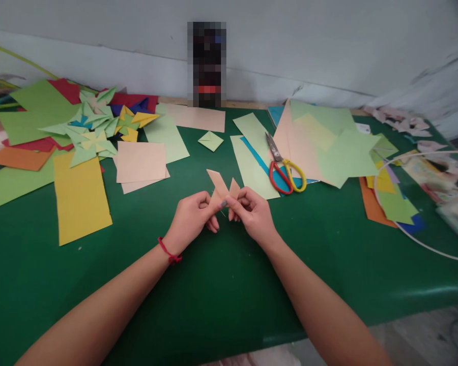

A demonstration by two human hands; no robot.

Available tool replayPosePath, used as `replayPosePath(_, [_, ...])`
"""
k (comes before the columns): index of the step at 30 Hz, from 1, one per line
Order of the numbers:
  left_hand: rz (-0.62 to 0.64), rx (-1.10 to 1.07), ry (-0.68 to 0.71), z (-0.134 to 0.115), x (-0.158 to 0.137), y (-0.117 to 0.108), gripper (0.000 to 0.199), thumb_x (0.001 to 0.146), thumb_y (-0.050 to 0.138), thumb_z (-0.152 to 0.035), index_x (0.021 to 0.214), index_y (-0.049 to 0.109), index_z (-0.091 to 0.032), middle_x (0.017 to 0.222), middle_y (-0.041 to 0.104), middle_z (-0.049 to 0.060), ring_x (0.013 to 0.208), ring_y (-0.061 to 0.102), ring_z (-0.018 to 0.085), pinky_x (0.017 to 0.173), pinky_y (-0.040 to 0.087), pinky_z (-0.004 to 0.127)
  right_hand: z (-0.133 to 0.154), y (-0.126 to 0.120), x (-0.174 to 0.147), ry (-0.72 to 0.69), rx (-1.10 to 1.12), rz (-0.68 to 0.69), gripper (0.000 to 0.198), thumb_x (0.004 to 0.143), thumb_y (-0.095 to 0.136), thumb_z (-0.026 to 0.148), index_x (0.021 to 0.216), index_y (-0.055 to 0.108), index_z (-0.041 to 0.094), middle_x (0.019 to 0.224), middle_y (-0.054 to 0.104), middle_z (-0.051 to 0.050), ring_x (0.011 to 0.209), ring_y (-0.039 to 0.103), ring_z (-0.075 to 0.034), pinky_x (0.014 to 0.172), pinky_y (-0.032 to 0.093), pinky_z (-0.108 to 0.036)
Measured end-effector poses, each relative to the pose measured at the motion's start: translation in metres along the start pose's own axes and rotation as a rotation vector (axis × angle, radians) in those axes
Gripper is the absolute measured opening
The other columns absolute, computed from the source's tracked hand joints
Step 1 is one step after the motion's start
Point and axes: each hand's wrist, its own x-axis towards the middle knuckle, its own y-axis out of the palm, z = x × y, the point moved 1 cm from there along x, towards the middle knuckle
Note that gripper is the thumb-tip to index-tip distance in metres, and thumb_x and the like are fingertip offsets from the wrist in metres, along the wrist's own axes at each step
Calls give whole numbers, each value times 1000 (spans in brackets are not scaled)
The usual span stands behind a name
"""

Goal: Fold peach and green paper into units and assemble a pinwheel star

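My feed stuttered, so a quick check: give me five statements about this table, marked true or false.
1. The left hand and right hand both hold the folded peach paper. True.
2. The red bracelet is on the right wrist. False: the red bracelet is on the left.
3. Both scissor handles are red. False: the scissors have one red handle, one yellow.
4. The small folded green paper touches neither hand. True.
5. The large yellow sheet is left of both hands. True.

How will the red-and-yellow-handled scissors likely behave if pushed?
The scissors should stay stiff, given their metal-looking blades. Lying flat, they probably won't roll. Loose paper lies beneath, a blue strip and a pale green sheet, so these may slide along.
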Motion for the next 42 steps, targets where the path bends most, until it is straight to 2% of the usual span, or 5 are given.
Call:
replayPosePath(18, [-172, 29, 30, 5, 1, -11, 45, 81, 46, -52, 52, 44, -18, 31, 41, -6, 27, 35, 5, 34, 28, 17, -6, -8, 3, 58, 174, -132, 24, 77, 61, 38, 68, 46, 21, 41, 41, 9, 38, 36, -6, 41, 30, -19])
replayPosePath(27, [370, -384, -98, 2, 3, -5, 57, 83, 29, -61, 79, 60, -14, 64, 66, 8, 59, 64, 16, 63, 50, 29, 3, -11, 0, -123, 115, 95, 8, 73, 65, 28, 78, 60, 23, 98, 57, -3, 82, 57, -14, 60, 48, -25])
replayPosePath(31, [440, -380, -101, -1, 0, -5, 44, 84, 40, -52, 82, 62, -14, 68, 66, 7, 65, 64, 17, 68, 51, 30, 8, -17, 0, -193, 2, 195, 7, 77, 61, 22, 81, 65, 26, 122, 50, -3, 101, 53, -17, 80, 48, -33])
replayPosePath(38, [319, -223, -3, 1, 2, -7, 23, 76, 59, -37, 83, 63, -15, 76, 66, 3, 71, 64, 16, 69, 51, 27, 10, -20, 1, -186, -63, 188, 18, 82, 55, 24, 96, 65, 30, 128, 47, -2, 108, 51, -18, 82, 47, -32])
replayPosePath(42, [86, -135, 48, 1, 4, -9, 26, 77, 57, -40, 86, 61, -16, 77, 67, 3, 70, 63, 15, 67, 50, 26, 6, -22, 4, -123, -58, 39, 24, 88, 44, 31, 106, 59, 28, 104, 59, -3, 94, 56, -16, 72, 48, -29])
